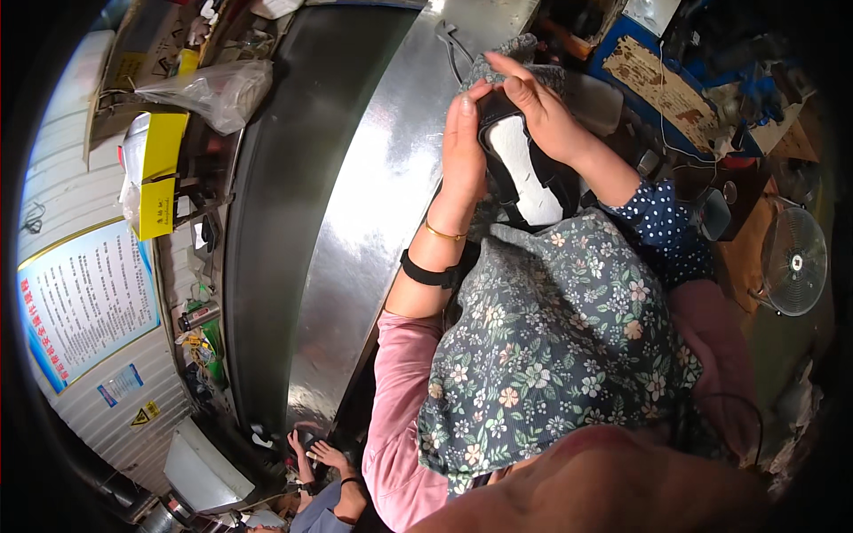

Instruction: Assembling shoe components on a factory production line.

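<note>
A black shoe upper (502, 169) with a white insole board (520, 169) facing up lies over my lap, at the edge of the metal bench. My left hand (464, 151) presses along the left side of its toe end, fingers together. My right hand (555, 120) grips the toe from the right, thumb bent over the top and fingers stretched across the far end. Between them the toe is partly hidden. Dark patterned cloth (544, 78) shows just beyond my fingers. A pair of pliers (455, 49) rests on the bench beyond my left hand.
Left of me runs a shiny metal bench (373, 178) beside a dark conveyor belt (284, 178). Another person's hands (320, 451) are at its near end. A fan (795, 262) stands at right, and a blue cluttered table (657, 89) at far right. Shelves hold a yellow box (160, 178).
</note>
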Tool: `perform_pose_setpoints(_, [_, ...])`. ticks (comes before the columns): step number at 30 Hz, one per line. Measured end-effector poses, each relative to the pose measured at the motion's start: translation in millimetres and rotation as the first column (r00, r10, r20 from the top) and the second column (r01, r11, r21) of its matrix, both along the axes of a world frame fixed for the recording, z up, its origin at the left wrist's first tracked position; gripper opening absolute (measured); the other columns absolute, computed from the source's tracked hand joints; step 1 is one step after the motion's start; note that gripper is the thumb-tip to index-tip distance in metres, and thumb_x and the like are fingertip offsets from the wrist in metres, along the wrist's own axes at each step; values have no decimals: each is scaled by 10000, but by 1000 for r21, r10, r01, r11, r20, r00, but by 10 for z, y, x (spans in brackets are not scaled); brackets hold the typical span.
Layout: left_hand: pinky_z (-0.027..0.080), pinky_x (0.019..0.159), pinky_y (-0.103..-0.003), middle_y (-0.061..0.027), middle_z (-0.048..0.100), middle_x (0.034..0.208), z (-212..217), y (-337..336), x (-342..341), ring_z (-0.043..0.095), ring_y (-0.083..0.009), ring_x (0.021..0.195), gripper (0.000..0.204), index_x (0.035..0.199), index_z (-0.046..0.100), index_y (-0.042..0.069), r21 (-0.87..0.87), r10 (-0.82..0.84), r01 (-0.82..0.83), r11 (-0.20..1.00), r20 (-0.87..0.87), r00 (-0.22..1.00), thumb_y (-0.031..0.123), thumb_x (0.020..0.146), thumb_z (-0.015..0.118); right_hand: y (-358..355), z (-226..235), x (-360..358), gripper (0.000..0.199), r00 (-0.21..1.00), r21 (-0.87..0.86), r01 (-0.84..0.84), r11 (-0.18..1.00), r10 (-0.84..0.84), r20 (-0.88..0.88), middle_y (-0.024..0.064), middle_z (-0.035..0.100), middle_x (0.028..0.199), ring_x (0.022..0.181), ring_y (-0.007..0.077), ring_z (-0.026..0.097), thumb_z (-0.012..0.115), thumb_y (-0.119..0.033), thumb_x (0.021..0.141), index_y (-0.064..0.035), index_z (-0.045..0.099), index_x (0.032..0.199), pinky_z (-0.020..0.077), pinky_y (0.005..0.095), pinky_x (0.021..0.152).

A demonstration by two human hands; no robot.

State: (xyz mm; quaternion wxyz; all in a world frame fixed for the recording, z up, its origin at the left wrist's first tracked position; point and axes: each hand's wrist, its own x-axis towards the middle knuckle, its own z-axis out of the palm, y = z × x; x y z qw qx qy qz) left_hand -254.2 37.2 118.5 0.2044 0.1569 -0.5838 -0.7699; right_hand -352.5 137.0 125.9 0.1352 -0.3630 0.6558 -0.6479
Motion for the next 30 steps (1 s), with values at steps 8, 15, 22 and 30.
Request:
perform_pose_setpoints(8, [435, 901, -303, -79, 611, 1101, -126, 52, -13, 560, -185, 1020, 301, 1119, 600, 3, -289, 129, -141, 947, -60, 990, 264, 997, 509, 21, 19, -60, 351, 951, 161, -99, 982, 141, -274, 159, 600, 1270, 1187, 289, 565, 454, -217, 1008, 10, 574, 1247, 439, 363, 1017])
perform_pose_setpoints(15, [392, 1000, -311, -100, 607, 1204, -109, 49, 84, 530, -171, 1136, 406, 1232, 578, -21, -344, 51, -34, 938, 38, 998, 305, 1038, 433, 81, -1, -215, 324, 849, -35, -511, 859, 511, 135, 119, 539, 1351, 1284, 232, 469, 515, -178, 996, -16, 587, 1267, 369, 349, 1074])
perform_pose_setpoints(22, [231, 1147, -409, -172, 449, 1414, -157, 54, 48, 330, -339, 1389, 392, 1289, 528, 6, -346, -102, 45, 937, -148, 984, 275, 1010, 472, 128, -7, -246, 232, 852, -4, -497, 868, 487, -191, 126, 592, 1183, 1156, 251, 538, 476, -122, 992, 11, 615, 1121, 404, 370, 1023])
perform_pose_setpoints(30, [302, 1111, -442, -162, 531, 1314, -66, 114, 34, 393, -359, 1343, 382, 1203, 566, 12, -438, 62, -104, 893, -109, 992, 291, 943, 548, 172, -3, -343, 327, 795, -75, -601, 796, 604, 43, 120, 560, 1289, 1295, 273, 447, 461, -213, 1015, 9, 598, 1213, 305, 398, 1116])
